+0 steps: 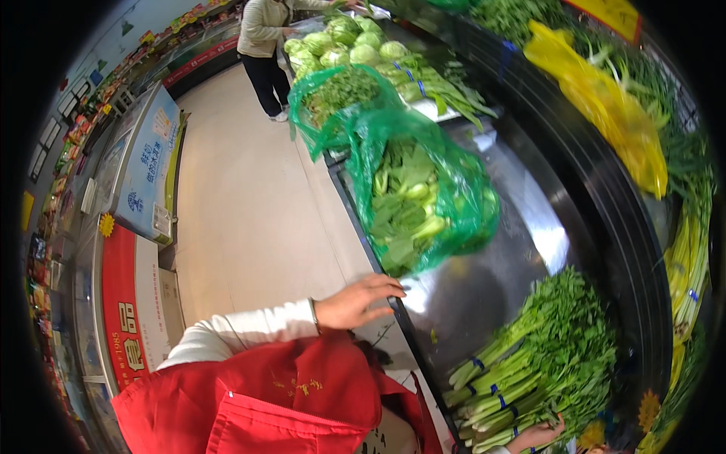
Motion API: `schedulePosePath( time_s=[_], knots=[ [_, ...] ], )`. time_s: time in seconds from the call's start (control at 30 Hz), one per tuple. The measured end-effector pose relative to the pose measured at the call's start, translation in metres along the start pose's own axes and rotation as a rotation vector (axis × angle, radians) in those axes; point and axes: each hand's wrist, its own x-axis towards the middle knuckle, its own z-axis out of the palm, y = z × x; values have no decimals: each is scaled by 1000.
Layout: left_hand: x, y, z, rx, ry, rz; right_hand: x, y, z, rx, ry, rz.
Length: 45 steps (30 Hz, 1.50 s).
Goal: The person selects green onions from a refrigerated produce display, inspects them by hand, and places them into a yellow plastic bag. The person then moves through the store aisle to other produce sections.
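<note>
My left hand [360,303] is at the black front edge of the metal display counter [471,295], fingers a little apart and holding nothing. Beyond it lies an open green plastic bag [471,210] of leafy greens with pale stems [408,204]. My right hand [537,436], low at the right, touches the nearest of several celery bunches [544,352] bound with blue bands. Part of that hand is cut off by the frame's lower edge, so its grip is unclear. The celery leaves point away from the front edge.
Further along are another green bag of fine greens [343,93], several cabbages [366,54] and banded green stalks [437,88]. A yellow plastic bag [607,108] lies on the raised right shelf. A person [266,51] stands at the counter's far end. Chest freezers [144,164] line the left.
</note>
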Motion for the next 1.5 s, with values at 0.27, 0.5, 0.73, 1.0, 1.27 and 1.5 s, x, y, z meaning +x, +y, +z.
schedulePosePath(
  time_s=[0.27,0.5,0.73,1.0,1.27,1.5],
  knots=[
    [-8,-41,-71,-290,44,227,-306,-232,164,515,-1274,-389],
    [-115,-166,-208,-815,198,-62,-525,-366,243,1075,-1473,210],
    [-178,-236,-292,-1064,349,-431,-638,-443,300,981,-1582,153],
    [-199,-375,-366,-1674,840,-461,-755,-480,414,649,-1576,-902],
    [-201,-463,-528,-1750,1156,-411,-886,-591,521,637,-1749,-1468],
    [-240,-559,-631,-1470,1792,-157,-991,-674,587,983,-2001,-1571]
  ],
)
